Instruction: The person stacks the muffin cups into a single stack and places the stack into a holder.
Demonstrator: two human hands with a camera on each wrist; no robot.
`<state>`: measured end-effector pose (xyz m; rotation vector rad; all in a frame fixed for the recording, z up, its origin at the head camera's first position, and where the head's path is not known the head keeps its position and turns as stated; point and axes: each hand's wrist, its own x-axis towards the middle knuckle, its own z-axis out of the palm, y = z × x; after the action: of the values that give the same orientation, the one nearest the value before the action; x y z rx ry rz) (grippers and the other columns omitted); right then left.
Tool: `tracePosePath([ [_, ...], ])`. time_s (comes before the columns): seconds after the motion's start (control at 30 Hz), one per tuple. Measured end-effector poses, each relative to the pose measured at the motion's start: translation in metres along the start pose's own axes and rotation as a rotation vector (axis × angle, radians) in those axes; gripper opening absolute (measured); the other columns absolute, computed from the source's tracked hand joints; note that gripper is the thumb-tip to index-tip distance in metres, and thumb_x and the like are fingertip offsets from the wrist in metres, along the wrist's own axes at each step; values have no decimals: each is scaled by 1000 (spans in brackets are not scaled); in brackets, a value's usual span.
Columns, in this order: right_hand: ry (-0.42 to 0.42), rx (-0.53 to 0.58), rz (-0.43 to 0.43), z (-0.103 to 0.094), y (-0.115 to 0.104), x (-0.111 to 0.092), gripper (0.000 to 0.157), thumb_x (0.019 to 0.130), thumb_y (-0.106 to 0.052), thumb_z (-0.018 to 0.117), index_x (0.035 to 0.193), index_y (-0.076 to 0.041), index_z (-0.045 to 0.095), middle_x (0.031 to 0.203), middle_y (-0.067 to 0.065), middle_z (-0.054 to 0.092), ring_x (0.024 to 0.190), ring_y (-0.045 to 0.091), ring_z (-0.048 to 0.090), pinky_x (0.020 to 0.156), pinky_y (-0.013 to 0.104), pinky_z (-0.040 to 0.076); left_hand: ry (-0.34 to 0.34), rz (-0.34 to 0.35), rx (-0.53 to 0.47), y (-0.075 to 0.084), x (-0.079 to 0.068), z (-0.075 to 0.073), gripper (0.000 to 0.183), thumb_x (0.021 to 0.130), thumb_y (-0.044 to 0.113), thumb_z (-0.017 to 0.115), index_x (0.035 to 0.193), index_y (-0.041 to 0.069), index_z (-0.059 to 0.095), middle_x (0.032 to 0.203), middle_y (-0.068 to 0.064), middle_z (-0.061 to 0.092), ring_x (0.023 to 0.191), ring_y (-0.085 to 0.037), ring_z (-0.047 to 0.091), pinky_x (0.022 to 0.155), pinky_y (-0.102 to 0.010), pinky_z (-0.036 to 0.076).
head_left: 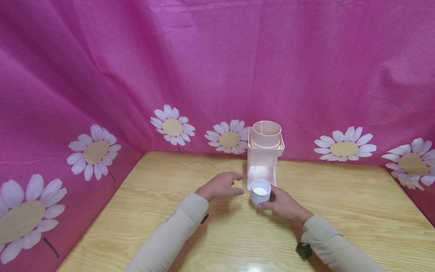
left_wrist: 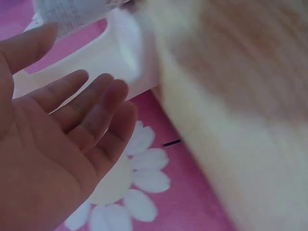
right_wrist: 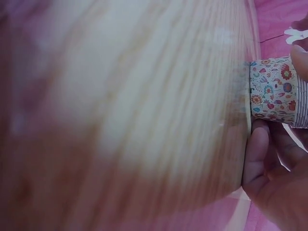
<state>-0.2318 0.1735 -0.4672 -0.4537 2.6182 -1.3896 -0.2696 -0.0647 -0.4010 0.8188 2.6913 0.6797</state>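
Note:
In the head view a pale pink stand (head_left: pixel 263 156) with a round, open-topped tube stands at the back of the table. Just in front of its base, my right hand (head_left: pixel 287 204) grips a short stack of paper cups (head_left: pixel 260 198) from the right. Seen from the right wrist, the paper cups (right_wrist: pixel 273 90) carry a colourful flower print, and several rims are nested together. To the left, my left hand (head_left: pixel 221 186) reaches toward the stand without touching the cups. Its fingers are spread and loosely bent, with the palm bare in the left wrist view.
The wooden table (head_left: pixel 153 211) runs back to a magenta cloth (head_left: pixel 210 68) printed with large white daisies, which hangs behind it and along the left side. The stand is close to this cloth.

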Motion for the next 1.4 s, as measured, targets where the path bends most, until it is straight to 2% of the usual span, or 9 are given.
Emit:
tracePosePath([
  [0.27, 10, -14, 51, -2, 4, 0, 68, 80, -30, 82, 136, -4, 53, 117, 11, 68, 106, 21, 62, 92, 38, 50, 206, -28, -45, -14, 24, 24, 39, 94, 24, 65, 129, 7, 63, 129, -7, 66, 114, -24, 64, 97, -36, 53],
  [0.33, 14, -19, 33, -2, 4, -1, 67, 80, -29, 82, 134, -2, 54, 115, 11, 69, 104, 20, 63, 92, 39, 50, 253, -32, -39, -15, 31, 27, 35, 93, 21, 65, 126, 7, 65, 127, -7, 67, 113, -24, 64, 96, -35, 53],
  [0.43, 23, -31, 18, -2, 3, -2, 67, 79, -28, 82, 134, -1, 54, 114, 12, 69, 103, 20, 63, 95, 40, 50, 281, -29, -27, -12, 39, 31, 33, 94, 18, 65, 125, 8, 65, 127, -6, 67, 114, -24, 64, 96, -35, 53],
  [0.53, 38, -52, 26, -3, 4, -4, 67, 79, -27, 83, 133, 0, 54, 114, 12, 69, 102, 20, 63, 94, 40, 51, 280, -8, -2, -8, 49, 35, 35, 93, 17, 66, 127, 9, 65, 126, -6, 68, 113, -21, 64, 97, -33, 53],
  [0.77, 36, 1, 28, -6, 8, -8, 71, 77, -21, 84, 136, 2, 51, 119, 15, 68, 104, 21, 63, 93, 35, 49, 235, 9, 37, -5, 64, 45, 34, 91, 17, 67, 124, 7, 68, 100, -5, 70, 85, -15, 57, 89, -28, 51],
  [0.9, 26, 17, 19, -8, 9, -9, 73, 77, -21, 84, 138, 0, 49, 121, 14, 66, 105, 20, 62, 94, 35, 48, 239, 21, 101, -6, 64, 48, 32, 89, 17, 69, 119, 7, 71, 98, -2, 72, 90, -14, 60, 93, -28, 52],
  [1.13, 30, 53, -3, -9, 8, -10, 76, 77, -17, 83, 141, 1, 46, 124, 17, 64, 106, 21, 60, 96, 38, 46, 234, 96, 165, -5, 66, 50, 26, 87, 19, 72, 110, 9, 73, 91, -2, 69, 85, -15, 58, 85, -26, 52],
  [1.23, 35, 38, 1, -9, 8, -11, 75, 77, -17, 84, 140, 2, 47, 121, 16, 66, 103, 20, 61, 94, 37, 46, 227, 109, 195, -4, 68, 52, 24, 87, 21, 72, 108, 11, 73, 97, -1, 71, 89, -14, 61, 86, -25, 53],
  [1.4, 51, 44, 14, -10, 8, -12, 75, 75, -16, 84, 137, 4, 47, 116, 17, 67, 97, 19, 62, 88, 33, 48, 209, 128, 280, -2, 73, 54, 13, 87, 26, 72, 88, 14, 68, 98, 2, 69, 87, -13, 59, 82, -25, 52],
])
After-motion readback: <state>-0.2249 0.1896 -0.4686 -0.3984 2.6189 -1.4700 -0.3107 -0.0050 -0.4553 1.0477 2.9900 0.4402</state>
